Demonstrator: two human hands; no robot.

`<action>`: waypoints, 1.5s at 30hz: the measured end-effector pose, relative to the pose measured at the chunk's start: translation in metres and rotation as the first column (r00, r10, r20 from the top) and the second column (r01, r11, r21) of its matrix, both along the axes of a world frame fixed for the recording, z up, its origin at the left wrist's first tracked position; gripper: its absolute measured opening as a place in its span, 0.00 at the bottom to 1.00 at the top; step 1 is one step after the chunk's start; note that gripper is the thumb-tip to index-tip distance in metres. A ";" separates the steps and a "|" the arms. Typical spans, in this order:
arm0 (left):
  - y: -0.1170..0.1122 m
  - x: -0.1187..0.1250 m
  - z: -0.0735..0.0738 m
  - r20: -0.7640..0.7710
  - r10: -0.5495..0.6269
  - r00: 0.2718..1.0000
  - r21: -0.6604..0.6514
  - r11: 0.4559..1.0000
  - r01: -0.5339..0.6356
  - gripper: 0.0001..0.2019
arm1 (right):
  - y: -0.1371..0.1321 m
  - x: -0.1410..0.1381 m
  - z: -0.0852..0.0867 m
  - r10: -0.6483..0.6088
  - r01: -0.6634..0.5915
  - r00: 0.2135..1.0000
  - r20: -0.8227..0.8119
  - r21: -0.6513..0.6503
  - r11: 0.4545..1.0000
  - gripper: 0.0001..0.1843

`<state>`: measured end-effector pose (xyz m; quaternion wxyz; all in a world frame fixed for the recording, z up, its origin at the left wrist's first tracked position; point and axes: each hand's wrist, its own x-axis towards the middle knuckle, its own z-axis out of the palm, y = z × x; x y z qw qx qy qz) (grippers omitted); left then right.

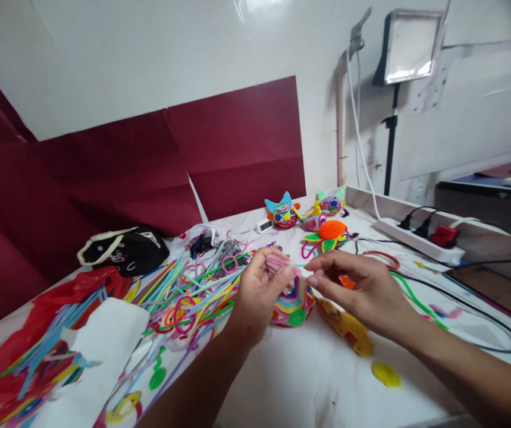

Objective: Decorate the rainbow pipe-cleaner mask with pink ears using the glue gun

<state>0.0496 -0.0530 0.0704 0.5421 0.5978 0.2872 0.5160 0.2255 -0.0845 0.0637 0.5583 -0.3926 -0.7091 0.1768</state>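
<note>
My left hand [262,291] is closed around a pink ridged piece [276,266] that looks wound from pipe cleaner. To its right, my right hand [348,285] pinches the end of a thin pale strand [300,272] that runs toward the pink piece. Just beneath the hands sits a round striped pipe-cleaner body [294,304] with a green coil on it, partly hidden by my left hand. Below my right hand lies a yellow hot glue gun [348,330]. A flat yellow coil [385,374] rests nearer to me.
Loose pipe cleaners [193,303] are heaped on the left, beside a red plastic bag [72,291] and a black pouch [134,251]. Finished-looking figures [284,214] stand at the back. A power strip [420,241] trails cables on the right, near a dark phone-like slab [496,297].
</note>
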 end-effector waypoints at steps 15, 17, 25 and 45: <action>0.004 0.003 0.005 0.235 -0.048 0.971 -0.165 0.982 0.089 0.14 | 0.006 0.099 -0.077 0.057 0.068 0.619 0.783 -0.126 0.990 0.19; 0.006 0.003 0.004 0.233 -0.050 0.971 -0.170 0.981 0.092 0.14 | 0.004 0.100 -0.077 0.082 0.059 0.604 0.793 -0.147 0.987 0.20; 0.008 0.002 0.004 0.202 -0.035 0.979 -0.184 0.980 0.073 0.13 | 0.000 0.111 -0.068 0.111 0.077 0.675 0.730 -0.219 0.973 0.25; 0.005 0.002 0.005 0.293 -0.068 0.954 -0.275 0.949 0.152 0.11 | -0.010 0.121 -0.084 -0.046 0.078 0.677 0.735 -0.010 0.997 0.27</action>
